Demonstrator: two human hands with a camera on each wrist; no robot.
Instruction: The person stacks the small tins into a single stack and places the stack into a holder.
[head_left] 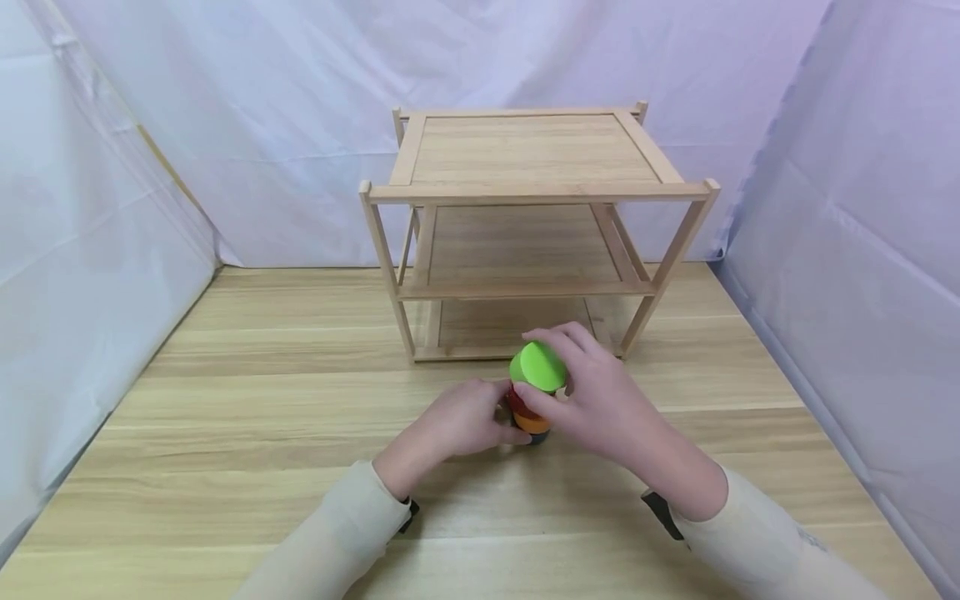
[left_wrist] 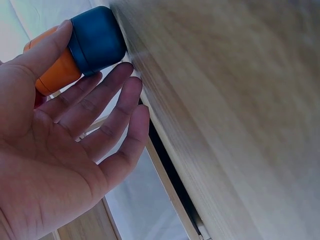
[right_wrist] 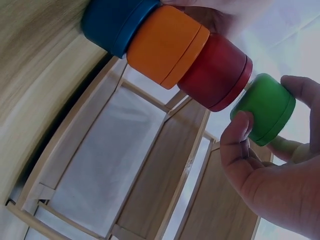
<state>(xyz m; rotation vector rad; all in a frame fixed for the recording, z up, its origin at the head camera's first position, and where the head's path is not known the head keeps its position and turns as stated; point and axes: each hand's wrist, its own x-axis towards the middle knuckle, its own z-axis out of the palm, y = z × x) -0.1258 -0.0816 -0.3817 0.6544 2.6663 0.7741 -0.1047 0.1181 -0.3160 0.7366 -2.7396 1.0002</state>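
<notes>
A small round blue jar (left_wrist: 97, 40) stands on the wooden tabletop, with an orange jar (right_wrist: 165, 45) and a dark red jar (right_wrist: 215, 72) stacked on it. My left hand (head_left: 467, 418) holds this stack from the left, its thumb lying along the orange and blue jars; the other fingers reach round behind, partly hidden. Over the red jar, my right hand (head_left: 600, 398) pinches a bright green jar (right_wrist: 265, 107) between thumb and fingers. The green jar is slightly tilted and offset, and a thin bright sliver shows beside the red lid in the right wrist view.
A three-tier wooden shelf (head_left: 528, 193) stands just behind the stack, its front legs close to my hands. White cloth (head_left: 300, 108) hangs along the back and both sides of the wooden table (head_left: 225, 400).
</notes>
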